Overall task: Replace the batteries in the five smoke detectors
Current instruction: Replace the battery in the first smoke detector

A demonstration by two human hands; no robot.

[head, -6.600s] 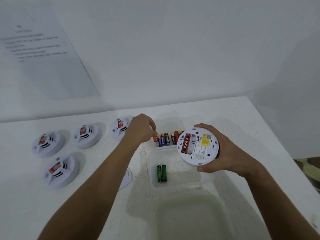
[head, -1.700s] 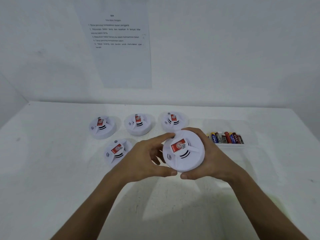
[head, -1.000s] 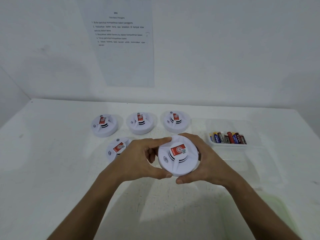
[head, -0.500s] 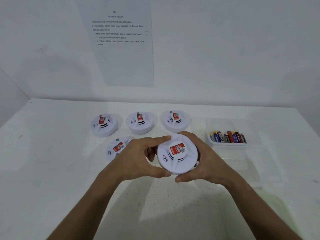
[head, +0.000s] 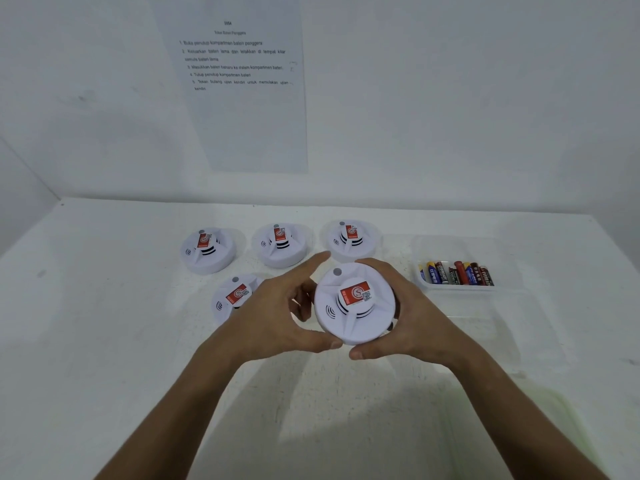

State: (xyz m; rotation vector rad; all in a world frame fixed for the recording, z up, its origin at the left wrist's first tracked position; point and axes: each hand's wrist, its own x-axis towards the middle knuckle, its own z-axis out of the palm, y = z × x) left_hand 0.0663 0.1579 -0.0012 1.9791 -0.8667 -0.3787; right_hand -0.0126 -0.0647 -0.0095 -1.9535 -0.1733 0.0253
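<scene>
Lifted slightly nearer, smoke detector (head: 353,303) stays clamped between both hands' curled fingers (head: 372,351).

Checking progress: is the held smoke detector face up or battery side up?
Face up: the smoke detector shows its red label and vents, held between the left hand and right hand.

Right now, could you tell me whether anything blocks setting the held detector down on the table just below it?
Nothing visible does: the table below the held detector looks bare, and the nearest detector lies to its left.
</scene>
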